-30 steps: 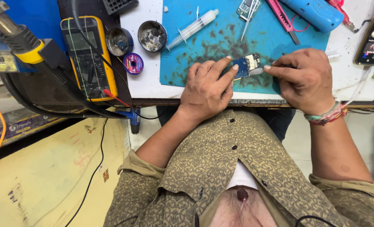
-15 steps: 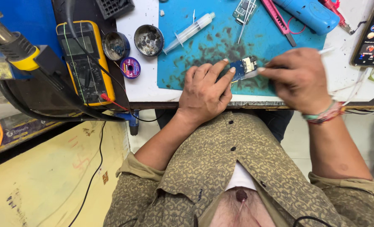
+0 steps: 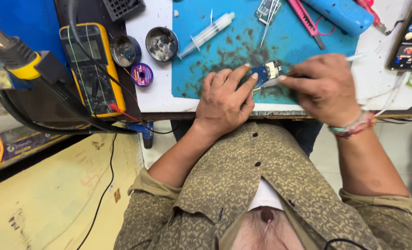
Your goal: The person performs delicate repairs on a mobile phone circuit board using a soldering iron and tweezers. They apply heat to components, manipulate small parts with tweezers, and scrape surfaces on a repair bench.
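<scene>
The left hand (image 3: 224, 99) pins a small blue circuit board (image 3: 266, 73) against the teal mat (image 3: 280, 41), fingers clamped on its near edge. The right hand (image 3: 324, 90), at 3 o'clock from the board, grips a thin white tool (image 3: 354, 58) whose tip meets the board's edge; this hand is blurred. The board sits at the mat's 6 o'clock side, near the tabletop (image 3: 155, 99) front.

The board looks light, stiff and fragile, with tiny parts on top; it is best held by its bare edges, as the left hand does, not by the component face.

At 10 o'clock from the board stand two round tins: one (image 3: 162, 44) holds grey lumpy residue, the other (image 3: 125, 50) dark paste. A syringe (image 3: 206, 34) lies at 11 o'clock, contents unclear. A yellow multimeter (image 3: 92, 69) rests at 9 o'clock.
</scene>
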